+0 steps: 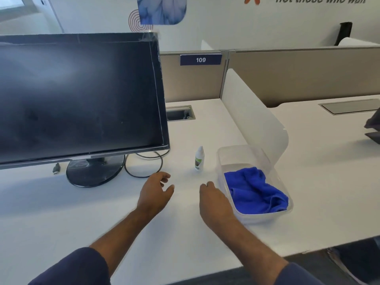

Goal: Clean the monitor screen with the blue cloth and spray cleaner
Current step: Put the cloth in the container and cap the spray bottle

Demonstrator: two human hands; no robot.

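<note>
Single head-worn wide-angle view, looking forward and down at close range over the tabletop, monitor at left.

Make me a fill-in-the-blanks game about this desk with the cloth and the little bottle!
1. The blue cloth lies inside a clear ____.
2. The spray bottle stands between the monitor and the ____.
3. The sign on the divider reads ____.
4. Both hands hold ____.

Missing words: container; container; 109; nothing

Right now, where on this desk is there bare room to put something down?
Bare desk lies in front of the monitor stand, left of the left hand. It is crowded between the spray bottle, the right hand and the clear tub holding the blue cloth.
</note>
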